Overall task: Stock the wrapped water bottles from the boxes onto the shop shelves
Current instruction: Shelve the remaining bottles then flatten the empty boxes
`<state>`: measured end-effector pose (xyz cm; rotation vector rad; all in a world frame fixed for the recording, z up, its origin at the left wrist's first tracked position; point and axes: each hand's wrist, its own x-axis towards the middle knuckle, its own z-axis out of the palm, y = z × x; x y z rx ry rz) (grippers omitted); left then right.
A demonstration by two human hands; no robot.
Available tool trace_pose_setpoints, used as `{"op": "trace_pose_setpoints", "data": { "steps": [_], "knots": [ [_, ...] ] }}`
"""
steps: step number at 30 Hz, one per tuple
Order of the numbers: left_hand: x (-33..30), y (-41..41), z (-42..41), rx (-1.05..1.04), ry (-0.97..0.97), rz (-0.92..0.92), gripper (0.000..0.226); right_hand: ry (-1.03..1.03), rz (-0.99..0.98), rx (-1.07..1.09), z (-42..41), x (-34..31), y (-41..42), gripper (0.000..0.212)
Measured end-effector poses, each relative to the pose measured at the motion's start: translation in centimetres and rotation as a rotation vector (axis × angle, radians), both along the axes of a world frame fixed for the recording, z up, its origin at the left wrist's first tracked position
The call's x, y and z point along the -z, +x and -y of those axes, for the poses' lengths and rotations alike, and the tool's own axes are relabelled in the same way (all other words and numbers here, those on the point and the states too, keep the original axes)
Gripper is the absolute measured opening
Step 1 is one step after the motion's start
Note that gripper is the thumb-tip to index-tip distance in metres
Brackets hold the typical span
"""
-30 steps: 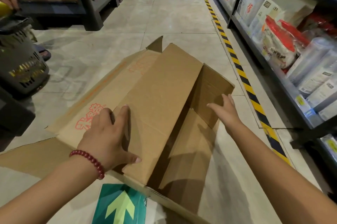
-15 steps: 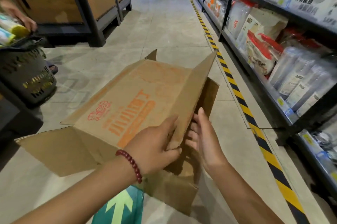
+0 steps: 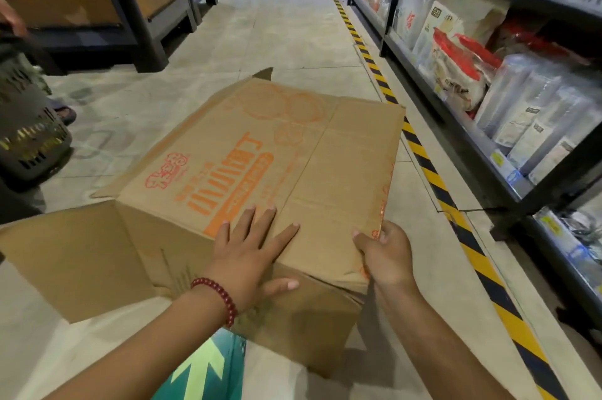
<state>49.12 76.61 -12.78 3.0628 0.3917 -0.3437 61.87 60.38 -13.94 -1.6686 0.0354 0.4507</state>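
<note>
I find the cardboard box [image 3: 260, 171] lying collapsed on the aisle floor [image 3: 277, 24], printed side up, with one flap opened out toward the left. The left hand [image 3: 250, 256], a bead bracelet [image 3: 216, 297] at its wrist, lies flat on the top panel with fingers straight and spread, thumb hooked over the near edge. The right hand [image 3: 386, 258] grips the near right corner, fingers curled over the edge and pinching the cardboard.

No bottles show in or around the box; I judge it emptied. Wrapped clear bottles [image 3: 534, 119] stand in rows on the shelf [image 3: 462, 129] to the right, just behind the striped floor tape [image 3: 420, 155].

In my judgement the step in hand is flattening the spent box, late in this round of stocking. The next move calls for pressing the panels fully flat, folding in the loose flap, then setting the cardboard aside. A basket [image 3: 29, 139] stands at far left, well apart.
</note>
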Motion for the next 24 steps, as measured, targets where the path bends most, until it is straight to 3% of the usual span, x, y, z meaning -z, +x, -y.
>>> {"op": "trace_pose_setpoints", "data": {
  "steps": [5,10,16,20,24],
  "knots": [
    [2.5,4.8,-0.8,0.05,0.055,0.121,0.105,-0.141,0.085,0.03,0.0,0.4,3.9,0.019],
    [6.6,7.6,-0.4,-0.041,-0.016,0.166,0.087,-0.272,0.068,0.009,1.1,2.6,4.6,0.037],
    [14.2,6.8,0.1,-0.169,-0.136,-0.083,0.084,-0.432,-0.135,-0.069,1.7,10.1,2.6,0.062],
    [18.8,4.3,-0.1,-0.201,-0.148,-0.271,0.078,-0.496,-0.283,-0.135,1.2,15.5,0.5,0.056],
    [20.9,2.5,-1.2,-0.186,-0.201,-0.308,0.071,-0.513,-0.358,-0.148,0.7,18.9,-1.3,0.058]
  ]
}}
